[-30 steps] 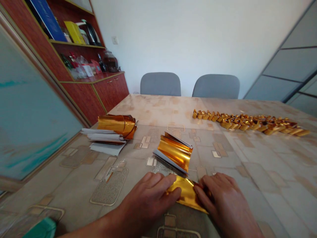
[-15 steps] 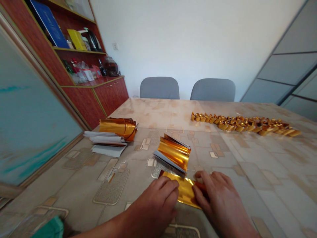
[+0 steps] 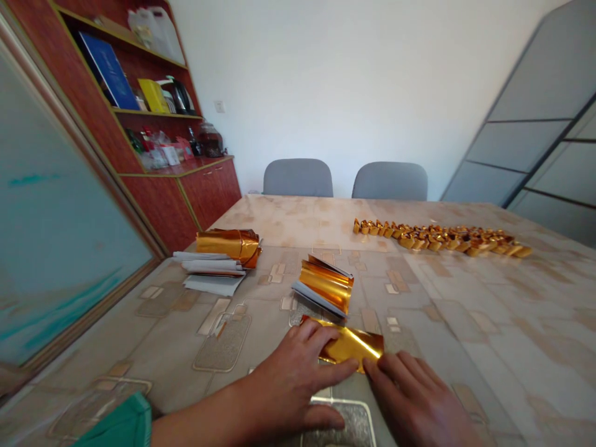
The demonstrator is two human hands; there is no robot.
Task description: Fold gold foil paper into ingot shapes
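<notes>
Our left grip (image 3: 300, 372) is spread, fingers resting on the gold sheet (image 3: 349, 347). Our right grip (image 3: 414, 397) touches its near right corner; we cannot tell whether it pinches. That sheet looks unfinished. Beyond our right grip, many folded pieces (image 3: 442, 241) seem done; ahead of our left, a nearer stack (image 3: 328, 287) and a farther stack (image 3: 223, 244) seem left.

No words can be read anywhere; faint marks on the blue box (image 3: 108, 69) are too small to make out.
</notes>
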